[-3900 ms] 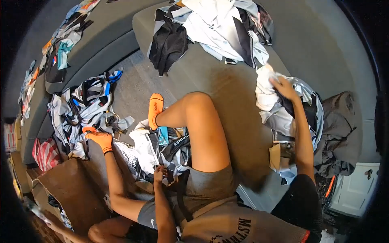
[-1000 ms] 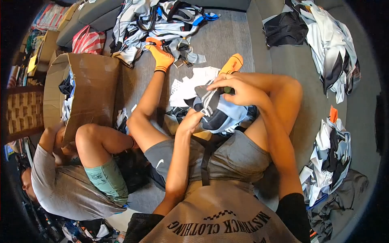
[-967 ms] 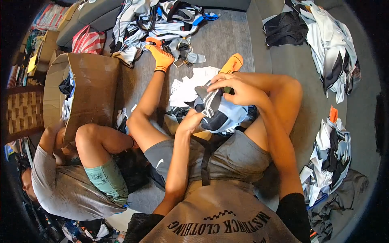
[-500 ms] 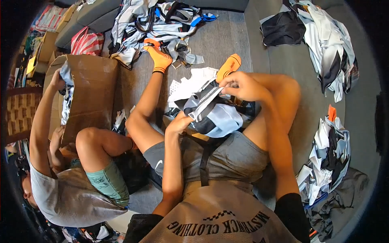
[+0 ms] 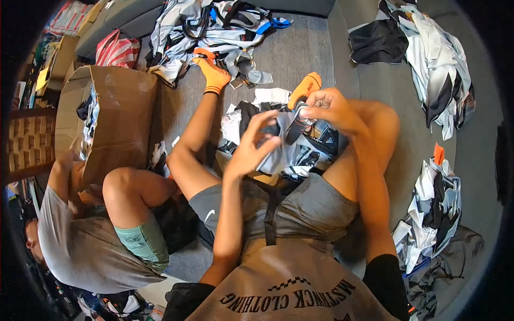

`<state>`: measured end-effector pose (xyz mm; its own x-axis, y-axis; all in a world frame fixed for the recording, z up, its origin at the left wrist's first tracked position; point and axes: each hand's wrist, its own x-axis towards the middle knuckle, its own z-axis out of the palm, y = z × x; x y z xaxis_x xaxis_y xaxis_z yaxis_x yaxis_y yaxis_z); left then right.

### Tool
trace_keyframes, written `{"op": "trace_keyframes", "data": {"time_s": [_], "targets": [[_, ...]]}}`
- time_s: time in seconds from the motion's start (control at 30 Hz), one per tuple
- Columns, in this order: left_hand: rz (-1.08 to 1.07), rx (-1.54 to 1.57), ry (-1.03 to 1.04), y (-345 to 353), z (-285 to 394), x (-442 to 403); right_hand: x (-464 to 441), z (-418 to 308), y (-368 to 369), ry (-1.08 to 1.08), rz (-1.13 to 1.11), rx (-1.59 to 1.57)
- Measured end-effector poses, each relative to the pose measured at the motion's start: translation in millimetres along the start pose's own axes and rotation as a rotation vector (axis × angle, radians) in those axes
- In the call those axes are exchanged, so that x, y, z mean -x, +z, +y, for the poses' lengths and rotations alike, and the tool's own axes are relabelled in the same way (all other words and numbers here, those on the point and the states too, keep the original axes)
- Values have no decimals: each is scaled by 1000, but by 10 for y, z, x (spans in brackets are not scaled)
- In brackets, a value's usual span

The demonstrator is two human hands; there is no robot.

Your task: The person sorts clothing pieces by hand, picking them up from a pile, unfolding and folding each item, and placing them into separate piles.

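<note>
My right hand [image 5: 331, 113] pinches the edge of a grey-and-black fabric piece [image 5: 294, 125] that has a dark band with light lettering. The piece hangs down between my knees, partly blurred. My left hand [image 5: 251, 150] is just left of it, fingers spread and holding nothing. Beneath both hands lies a heap of black, white and grey fabric pieces [image 5: 308, 160] between my legs. A white dotted piece [image 5: 272, 96] lies at the far side of this heap, near my orange sock [image 5: 305, 88].
At left, a co-worker [image 5: 101, 241] sits reaching toward a cardboard box [image 5: 120, 117] with fabric inside. Fabric piles lie on the floor ahead [image 5: 209, 32] and along the grey sofa at right [image 5: 433, 59], [image 5: 428, 208]. A red-striped bag [image 5: 118, 51] stands behind the box.
My left hand has let go of the fabric piece and opened; the piece was stretched between both hands and now hangs from my right. The co-worker's raised arm has come down from the box top.
</note>
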<state>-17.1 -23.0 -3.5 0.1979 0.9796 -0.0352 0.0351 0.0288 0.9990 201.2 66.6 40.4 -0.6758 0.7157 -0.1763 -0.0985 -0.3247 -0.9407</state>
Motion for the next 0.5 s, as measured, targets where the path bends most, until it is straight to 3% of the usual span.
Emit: {"op": "trace_keyframes", "data": {"time_s": [0.07, 0.23, 0.4, 0.5], "targets": [[-11, 53, 116, 196, 106, -77, -38, 18, 10, 0, 1, -10], [81, 328, -25, 503, 138, -197, -40, 77, -4, -31, 32, 120], [280, 56, 71, 415, 116, -168, -52, 80, 24, -54, 178, -14], [421, -69, 308, 422, 119, -185, -83, 86, 41, -65, 273, 15]]}}
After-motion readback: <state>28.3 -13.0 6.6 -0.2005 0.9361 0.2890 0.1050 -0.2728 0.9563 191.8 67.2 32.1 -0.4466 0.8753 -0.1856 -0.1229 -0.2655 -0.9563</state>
